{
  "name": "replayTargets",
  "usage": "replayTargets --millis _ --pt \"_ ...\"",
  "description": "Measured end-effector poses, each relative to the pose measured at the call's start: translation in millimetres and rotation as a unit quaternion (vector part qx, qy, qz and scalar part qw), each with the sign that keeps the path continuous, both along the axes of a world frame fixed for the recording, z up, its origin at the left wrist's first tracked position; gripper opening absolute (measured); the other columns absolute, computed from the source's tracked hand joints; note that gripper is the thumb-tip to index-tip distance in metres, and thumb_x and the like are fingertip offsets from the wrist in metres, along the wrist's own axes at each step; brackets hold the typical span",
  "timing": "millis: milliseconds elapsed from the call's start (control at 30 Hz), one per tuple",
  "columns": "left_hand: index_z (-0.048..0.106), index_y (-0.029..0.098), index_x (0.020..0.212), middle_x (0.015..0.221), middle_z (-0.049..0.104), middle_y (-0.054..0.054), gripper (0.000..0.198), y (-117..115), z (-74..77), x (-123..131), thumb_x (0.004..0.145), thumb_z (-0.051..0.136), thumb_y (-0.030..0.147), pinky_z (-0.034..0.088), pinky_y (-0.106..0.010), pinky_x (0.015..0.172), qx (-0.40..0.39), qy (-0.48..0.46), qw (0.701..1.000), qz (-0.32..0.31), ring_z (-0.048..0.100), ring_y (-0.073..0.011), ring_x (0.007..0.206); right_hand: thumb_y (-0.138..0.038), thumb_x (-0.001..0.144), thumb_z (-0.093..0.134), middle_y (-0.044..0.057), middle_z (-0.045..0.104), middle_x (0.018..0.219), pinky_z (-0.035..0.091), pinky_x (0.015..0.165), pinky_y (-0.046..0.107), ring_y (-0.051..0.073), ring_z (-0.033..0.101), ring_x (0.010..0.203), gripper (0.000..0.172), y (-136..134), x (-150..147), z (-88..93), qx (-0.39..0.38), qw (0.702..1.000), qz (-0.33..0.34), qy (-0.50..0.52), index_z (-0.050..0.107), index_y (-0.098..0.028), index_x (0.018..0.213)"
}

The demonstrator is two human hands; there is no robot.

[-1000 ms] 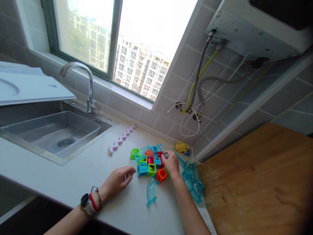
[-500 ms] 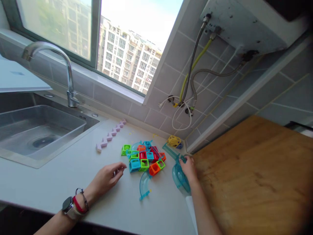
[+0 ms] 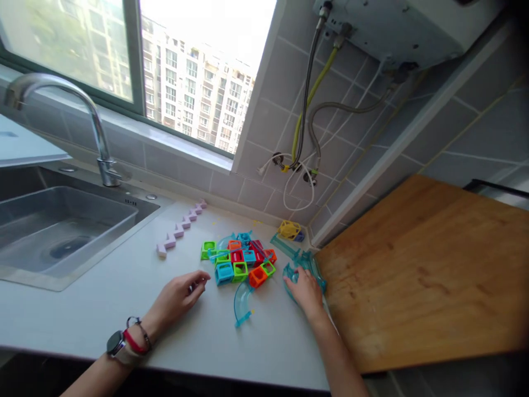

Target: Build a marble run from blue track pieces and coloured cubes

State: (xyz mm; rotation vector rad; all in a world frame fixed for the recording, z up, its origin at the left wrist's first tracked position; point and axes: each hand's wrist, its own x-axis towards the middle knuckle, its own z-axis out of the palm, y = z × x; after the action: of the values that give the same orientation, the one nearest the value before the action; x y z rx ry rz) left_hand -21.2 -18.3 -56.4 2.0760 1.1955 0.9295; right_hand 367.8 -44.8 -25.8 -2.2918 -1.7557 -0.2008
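Observation:
On the pale counter [image 3: 124, 309] lies a cluster of coloured hollow cubes [image 3: 239, 263]. My right hand [image 3: 305, 290] is closed round a clear teal curved track piece [image 3: 308, 263] by the wooden board's edge. My left hand [image 3: 178, 296] rests on the counter left of the cubes, fingers curled loosely with the fingertips pinched together; I cannot make out anything in them. A loose teal curved track [image 3: 242, 304] lies in front of the cubes, between my hands.
A steel sink [image 3: 61, 231] with a tap [image 3: 97, 121] is at the left. A pink zigzag strip [image 3: 179, 230] lies near the wall. A yellow lattice cube [image 3: 290, 230] sits in the corner. A large wooden board [image 3: 417, 275] covers the right side.
My right hand left the cube cluster, moved right to the teal track pieces by the board and took hold of one. The view shifted right. The left hand barely moved.

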Motion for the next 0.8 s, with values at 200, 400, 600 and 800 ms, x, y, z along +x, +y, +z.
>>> replayTargets --millis 200,400,600,800 --pt "0.066 0.022 0.103 0.081 0.072 -0.002 0.022 3 0.6 -4 0.096 0.051 0.036 0.053 -0.026 0.066 -0.014 -0.014 1.000 -0.001 0.067 -0.0160 0.067 -0.027 0.086 0.063 0.008 0.070 0.092 0.045 0.078 0.032 0.026 0.065 0.089 0.004 -16 -26 2.1 0.034 0.997 0.016 0.060 0.064 -0.023 0.087" --pt "0.068 0.021 0.100 0.079 0.073 -0.004 0.022 -19 25.4 11 0.092 0.060 0.039 0.055 -0.029 0.067 -0.038 -0.100 0.994 0.021 0.070 -0.0190 0.072 -0.041 0.092 0.057 0.005 0.064 0.086 0.048 0.075 0.030 0.021 0.061 0.083 0.021 -64 -64 21.8 0.174 0.908 0.071 0.375 0.056 -0.021 0.087" --pt "0.063 0.019 0.120 0.113 0.073 -0.012 0.044 -89 53.5 72 0.087 0.069 0.048 0.058 -0.035 0.086 -0.265 -0.280 0.917 -0.106 0.070 -0.0256 0.101 -0.042 0.089 0.068 0.002 0.066 0.087 0.048 0.073 0.028 0.018 0.060 0.080 0.023 -121 -128 37.5 0.026 0.796 0.220 0.564 0.064 -0.020 0.091" --pt "0.061 0.016 0.116 0.086 0.071 -0.009 0.052 -105 48.0 71 0.081 0.074 0.053 0.056 -0.029 0.060 -0.348 -0.328 0.878 0.006 0.072 -0.0238 0.076 -0.047 0.092 0.063 0.000 0.063 0.074 0.046 0.068 0.027 0.015 0.057 0.070 0.030 -126 -122 31.9 0.068 0.764 0.176 0.617 0.061 -0.019 0.080"
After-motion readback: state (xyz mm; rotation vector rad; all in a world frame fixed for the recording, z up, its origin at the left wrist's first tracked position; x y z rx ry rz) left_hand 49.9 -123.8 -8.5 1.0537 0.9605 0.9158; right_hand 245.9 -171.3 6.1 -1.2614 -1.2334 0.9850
